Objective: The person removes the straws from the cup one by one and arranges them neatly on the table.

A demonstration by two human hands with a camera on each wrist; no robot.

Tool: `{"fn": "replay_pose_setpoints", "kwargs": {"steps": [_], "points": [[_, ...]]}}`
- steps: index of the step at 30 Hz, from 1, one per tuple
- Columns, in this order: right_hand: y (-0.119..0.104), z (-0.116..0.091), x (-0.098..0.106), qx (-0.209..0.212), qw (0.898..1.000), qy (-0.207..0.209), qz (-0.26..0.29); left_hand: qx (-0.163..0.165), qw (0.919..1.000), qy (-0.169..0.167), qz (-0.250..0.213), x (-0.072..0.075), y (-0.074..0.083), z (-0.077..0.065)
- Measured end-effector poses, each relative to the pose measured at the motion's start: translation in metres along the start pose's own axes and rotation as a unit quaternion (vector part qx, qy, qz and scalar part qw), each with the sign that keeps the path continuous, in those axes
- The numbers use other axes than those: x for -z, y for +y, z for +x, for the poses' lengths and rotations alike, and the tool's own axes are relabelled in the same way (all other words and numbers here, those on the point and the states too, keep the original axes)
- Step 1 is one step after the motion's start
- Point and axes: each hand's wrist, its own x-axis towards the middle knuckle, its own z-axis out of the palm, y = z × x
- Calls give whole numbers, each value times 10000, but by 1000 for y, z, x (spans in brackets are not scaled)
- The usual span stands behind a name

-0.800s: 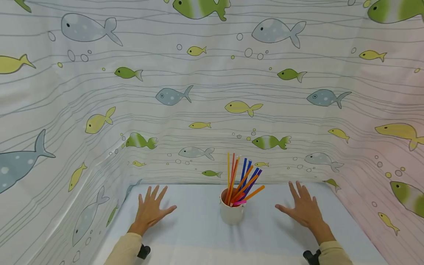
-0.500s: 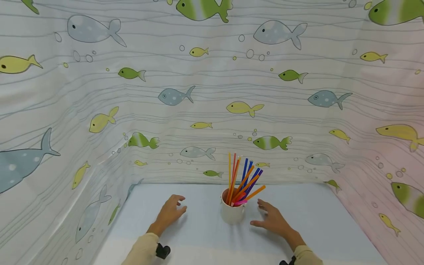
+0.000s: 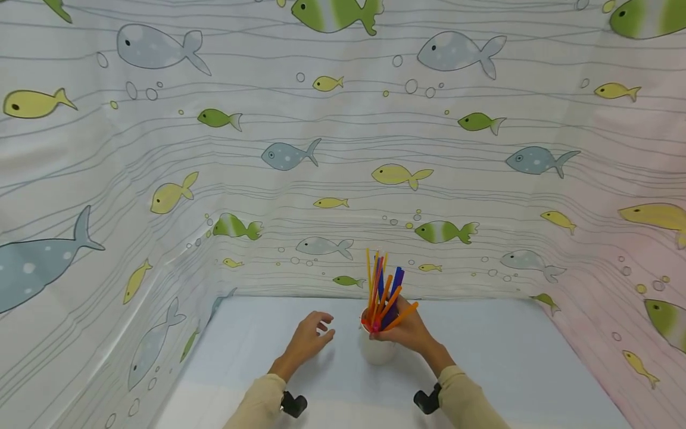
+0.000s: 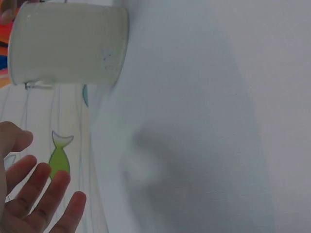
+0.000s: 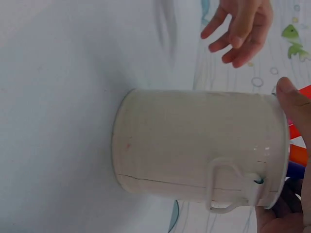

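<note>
An off-white cup (image 3: 377, 350) stands upright on the table; the right wrist view shows its small side handle (image 5: 211, 184). Thin sticks (image 3: 395, 301) in orange, yellow, red, pink, blue and purple rise out of it. My right hand (image 3: 417, 333) is at the cup's mouth, thumb in front and fingers behind, gripping the bundle of sticks just at the rim. Part of those fingers is hidden behind the sticks. My left hand (image 3: 306, 336) hovers to the left of the cup, fingers loosely bent and holding nothing; its fingertips (image 4: 73, 206) point apart in the left wrist view.
A white table (image 3: 246, 357) spreads under both hands. A curtain (image 3: 343, 220) printed with fish encloses it at the back and both sides. Dark wrist cameras (image 3: 293, 405) sit below each sleeve cuff.
Both hands have come inward from the table's sides. My right hand has reached the cup and taken hold of the sticks, which now stand closer together. My left hand has moved nearer the cup.
</note>
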Motion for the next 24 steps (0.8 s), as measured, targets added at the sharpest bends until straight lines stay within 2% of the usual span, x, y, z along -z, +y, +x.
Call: {"fn": "replay_pose_setpoints", "kwargs": {"steps": [4, 9, 12, 15, 20, 24], "points": [[11, -4, -2, -49, 9999, 32, 125, 18, 10000, -84, 25, -4, -3, -5], [21, -7, -5, -195, 9993, 258, 203, 28, 9998, -74, -199, -7, -8, -9], [21, -9, -3, -240, 9991, 305, 189, 76, 9995, -71, -294, -10, -7, -7], [20, -10, -2, -289, 9989, 310, 186, 154, 9990, -36, -408, -13, -1, 1], [21, -10, -1, -275, 9988, 341, 232, 190, 9936, 81, -1111, -12, 20, 22], [23, -8, -3, -50, 9990, 184, 396, -55, 9790, -168, -2030, -8, 35, 29]]}}
